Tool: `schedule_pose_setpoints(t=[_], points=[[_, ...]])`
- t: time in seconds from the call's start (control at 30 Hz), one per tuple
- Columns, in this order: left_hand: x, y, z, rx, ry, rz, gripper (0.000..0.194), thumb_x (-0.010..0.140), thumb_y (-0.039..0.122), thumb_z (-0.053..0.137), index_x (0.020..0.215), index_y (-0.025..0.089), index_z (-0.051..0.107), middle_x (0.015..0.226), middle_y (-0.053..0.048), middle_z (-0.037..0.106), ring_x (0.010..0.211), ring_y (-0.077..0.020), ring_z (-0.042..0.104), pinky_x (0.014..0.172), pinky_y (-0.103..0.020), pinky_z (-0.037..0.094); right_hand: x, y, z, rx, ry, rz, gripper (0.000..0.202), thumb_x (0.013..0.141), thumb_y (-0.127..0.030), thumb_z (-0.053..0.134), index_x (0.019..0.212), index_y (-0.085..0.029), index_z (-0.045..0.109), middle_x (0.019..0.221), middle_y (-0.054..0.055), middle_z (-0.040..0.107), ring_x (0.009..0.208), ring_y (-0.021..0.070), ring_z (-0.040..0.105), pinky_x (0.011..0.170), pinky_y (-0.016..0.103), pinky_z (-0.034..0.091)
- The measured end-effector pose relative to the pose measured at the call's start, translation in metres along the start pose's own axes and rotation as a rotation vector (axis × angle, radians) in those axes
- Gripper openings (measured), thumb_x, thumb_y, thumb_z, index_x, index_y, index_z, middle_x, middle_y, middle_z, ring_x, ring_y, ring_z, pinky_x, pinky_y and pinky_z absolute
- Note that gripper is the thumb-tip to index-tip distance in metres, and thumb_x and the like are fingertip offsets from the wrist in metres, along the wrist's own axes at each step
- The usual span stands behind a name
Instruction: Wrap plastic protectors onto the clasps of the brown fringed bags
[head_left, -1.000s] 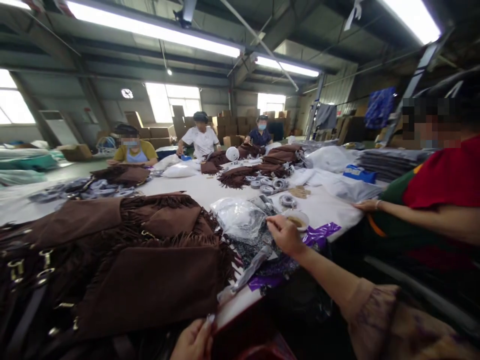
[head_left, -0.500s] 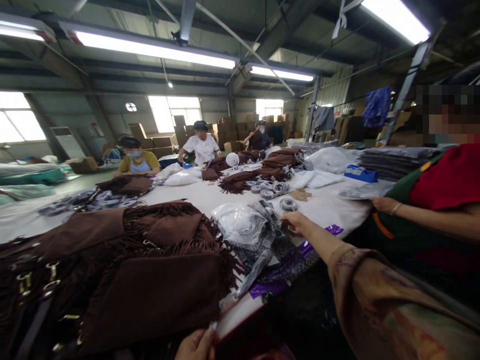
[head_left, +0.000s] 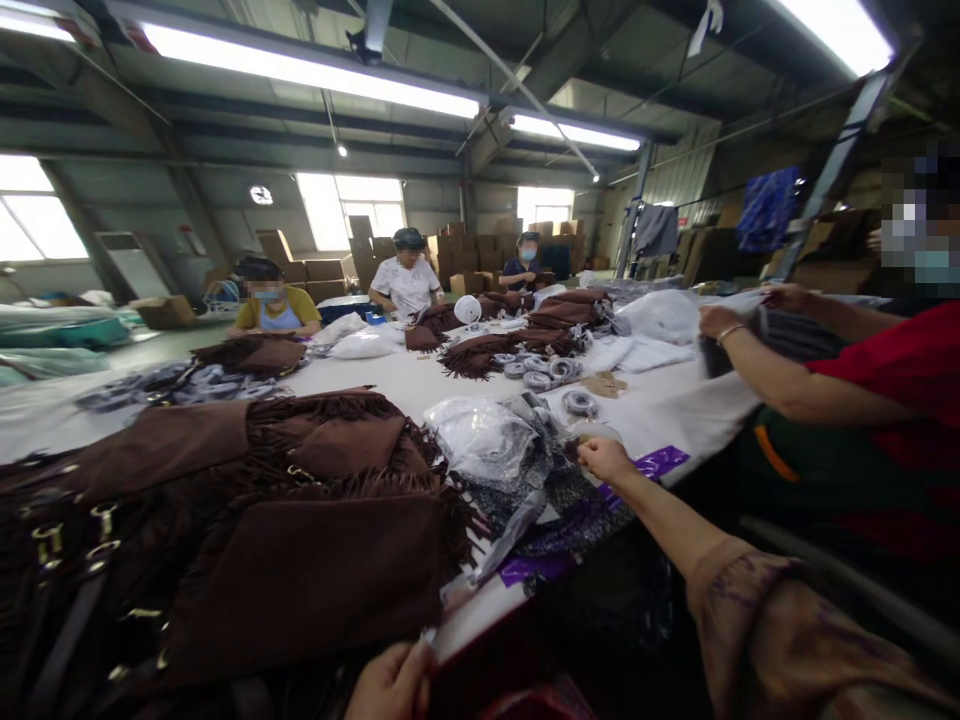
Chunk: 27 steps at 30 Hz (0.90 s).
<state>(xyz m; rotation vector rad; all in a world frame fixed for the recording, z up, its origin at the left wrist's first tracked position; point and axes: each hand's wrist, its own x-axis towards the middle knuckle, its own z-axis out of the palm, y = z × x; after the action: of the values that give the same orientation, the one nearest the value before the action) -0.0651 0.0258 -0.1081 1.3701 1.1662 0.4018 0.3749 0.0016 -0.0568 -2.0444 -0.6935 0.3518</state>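
My left hand (head_left: 391, 682) is at the bottom edge, closed with thumb and finger pinched at the lower corner of a dark brown fringed bag (head_left: 307, 575); a small pale bit shows at its fingertips. With fingers closed, my right hand (head_left: 604, 460) reaches over the table's right part and pinches something small and dark that I cannot make out. Just left of it lies a clear plastic bag with white contents (head_left: 480, 440), on dark speckled material with purple tape (head_left: 540, 568). Behind my right hand sits a coiled grey strap (head_left: 580, 403).
More brown fringed bags with gold clasps (head_left: 103, 555) cover the left of the white table (head_left: 360, 372). Grey coils (head_left: 536, 370) and brown pieces lie further back. A person in red (head_left: 885, 365) handles grey and clear material at right. Several people sit across the table.
My right hand has shifted slightly right in view, with a small dark thing now showing at its fingertips. The person in red has lifted grey material with both hands. My left hand has barely moved.
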Motion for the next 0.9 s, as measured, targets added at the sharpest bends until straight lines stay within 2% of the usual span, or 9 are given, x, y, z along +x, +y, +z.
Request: schedule_pose_setpoints(t=[0.13, 0.2, 0.27, 0.33, 0.43, 0.47, 0.53, 0.67, 0.9], points=[[-0.006, -0.001, 0.002, -0.005, 0.015, 0.03, 0.063, 0.062, 0.082, 0.05, 0.06, 0.019, 0.051, 0.044, 0.006, 0.037, 0.038, -0.0093, 0.03, 0.04, -0.024, 0.022, -0.011, -0.007, -0.015, -0.129, 0.056, -0.091, 0.021, 0.067, -0.02, 0.06, 0.046, -0.019, 0.059, 0.048, 0.002, 0.057, 0.055, 0.0159, 0.051, 0.055, 0.028, 0.035], [-0.014, 0.002, 0.003, 0.021, 0.04, 0.087, 0.053, 0.074, 0.071, 0.049, 0.063, 0.019, 0.052, 0.047, 0.006, 0.039, 0.042, -0.0098, 0.033, 0.044, -0.024, 0.024, -0.03, -0.015, -0.014, -0.141, 0.038, -0.144, 0.019, 0.073, -0.028, 0.058, 0.059, -0.019, 0.065, 0.058, 0.003, 0.062, 0.06, 0.0171, 0.054, 0.058, 0.029, 0.037], [-0.022, 0.007, 0.004, 0.093, 0.091, 0.17, 0.044, 0.083, 0.058, 0.048, 0.063, 0.018, 0.051, 0.052, 0.004, 0.043, 0.049, -0.0108, 0.038, 0.048, -0.024, 0.026, -0.06, -0.029, -0.004, -0.077, -0.046, -0.208, 0.022, 0.077, -0.038, 0.059, 0.073, -0.018, 0.068, 0.063, 0.003, 0.064, 0.057, 0.0159, 0.053, 0.057, 0.029, 0.039], [-0.027, 0.012, 0.005, 0.187, 0.16, 0.252, 0.039, 0.087, 0.047, 0.047, 0.062, 0.018, 0.051, 0.057, 0.003, 0.047, 0.056, -0.0117, 0.041, 0.053, -0.024, 0.028, -0.101, -0.045, 0.014, 0.087, -0.265, -0.236, 0.027, 0.077, -0.044, 0.063, 0.081, -0.018, 0.068, 0.066, 0.002, 0.064, 0.054, 0.0129, 0.05, 0.053, 0.026, 0.038], [-0.033, 0.015, 0.006, 0.305, 0.22, 0.335, 0.034, 0.091, 0.039, 0.044, 0.065, 0.018, 0.05, 0.061, 0.002, 0.05, 0.06, -0.0121, 0.043, 0.057, -0.025, 0.028, -0.173, -0.068, 0.048, 0.278, -0.683, -0.146, 0.028, 0.078, -0.045, 0.064, 0.081, -0.017, 0.066, 0.064, -0.001, 0.06, 0.052, 0.0096, 0.046, 0.049, 0.023, 0.034], [-0.035, 0.015, 0.007, 0.337, 0.232, 0.351, 0.032, 0.091, 0.037, 0.043, 0.067, 0.018, 0.051, 0.062, 0.001, 0.052, 0.06, -0.0124, 0.045, 0.057, -0.025, 0.029, -0.195, -0.073, 0.06, 0.296, -0.791, -0.135, 0.029, 0.078, -0.045, 0.064, 0.076, -0.017, 0.064, 0.062, -0.001, 0.058, 0.051, 0.0087, 0.044, 0.049, 0.023, 0.033], [-0.04, 0.013, 0.006, 0.394, 0.247, 0.376, 0.029, 0.093, 0.034, 0.042, 0.071, 0.018, 0.052, 0.065, 0.0, 0.056, 0.061, -0.0132, 0.048, 0.058, -0.026, 0.03, -0.23, -0.08, 0.081, 0.319, -0.917, -0.111, 0.031, 0.078, -0.045, 0.064, 0.069, -0.016, 0.061, 0.056, -0.003, 0.054, 0.048, 0.0074, 0.041, 0.047, 0.022, 0.031], [-0.048, 0.009, 0.005, 0.485, 0.265, 0.407, 0.024, 0.093, 0.029, 0.041, 0.076, 0.018, 0.053, 0.07, -0.004, 0.061, 0.062, -0.0154, 0.053, 0.059, -0.027, 0.033, -0.26, -0.085, 0.111, 0.298, -0.967, -0.034, 0.032, 0.076, -0.044, 0.065, 0.063, -0.016, 0.058, 0.049, -0.005, 0.047, 0.043, 0.0066, 0.036, 0.043, 0.021, 0.027], [-0.049, 0.006, 0.006, 0.6, 0.281, 0.48, 0.024, 0.095, 0.025, 0.035, 0.082, 0.018, 0.054, 0.077, -0.007, 0.063, 0.071, -0.0189, 0.058, 0.064, -0.029, 0.039, -0.264, -0.081, 0.129, 0.169, -0.885, -0.004, 0.033, 0.073, -0.045, 0.065, 0.058, -0.017, 0.056, 0.05, -0.003, 0.05, 0.042, 0.0065, 0.036, 0.04, 0.021, 0.026]])
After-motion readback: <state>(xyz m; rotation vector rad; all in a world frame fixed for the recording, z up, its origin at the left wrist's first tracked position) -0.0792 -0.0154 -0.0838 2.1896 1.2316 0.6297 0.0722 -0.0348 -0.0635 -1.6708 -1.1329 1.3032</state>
